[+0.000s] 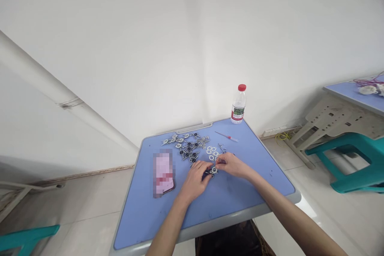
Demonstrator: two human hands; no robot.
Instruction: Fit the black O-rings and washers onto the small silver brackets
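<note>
My left hand (pixel 196 177) rests low over the blue table, its fingers closed on a small assembly of black and metal parts, mostly hidden under them. A flat metal flange plate (pixel 214 171) shows at that assembly, between the two hands. Beside it, my right hand (pixel 230 165) pinches with thumb and forefinger; whatever is in the pinch is too small to make out. Just beyond the right hand lie several loose flange plates (pixel 211 150) and a scatter of tiny screws or balls (pixel 221 147). Farther left are several assemblies with black knobs (pixel 188 150) and metal stems.
A phone (pixel 164 174), partly blurred out, lies at the left of the blue table (pixel 252 192). A thin red-and-clear screwdriver (pixel 228 136) lies toward the back right. Behind it stands a red-capped water bottle (pixel 238 106). At right are a teal stool (pixel 357 156) and another table.
</note>
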